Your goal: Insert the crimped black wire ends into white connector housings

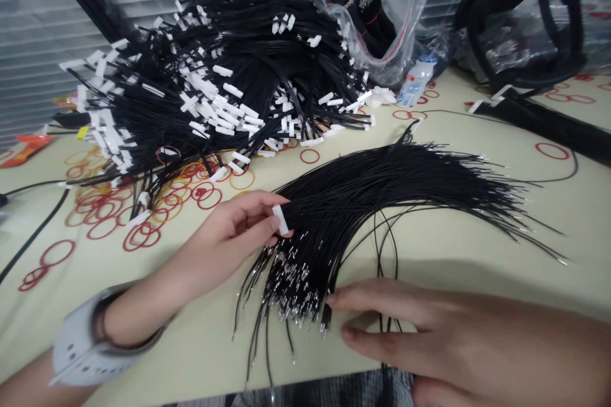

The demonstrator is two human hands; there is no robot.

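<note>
My left hand (pixel 248 226) pinches a white connector housing (pixel 280 219) between thumb and fingers. Black wires run from the housing to the right, over a thick bundle of loose black wires (pixel 363 184). Bare metal terminals (pixel 296 286) tip the bundle's near end, and its far end fans out to the right. My right hand (pixel 405 324) is beside the near end with its fingers apart. Its foremost fingertip is at the edge of the terminals; whether it touches a wire I cannot tell. A few single wires pass behind this hand.
A big heap of black cables with white connectors (pixel 224 102) fills the back left. Red and yellow rubber bands (pixel 107 206) lie scattered before it. Behind are a clear bag of wires (pixel 377 19), a small bottle (pixel 417 79) and a black frame-like object (pixel 525 25).
</note>
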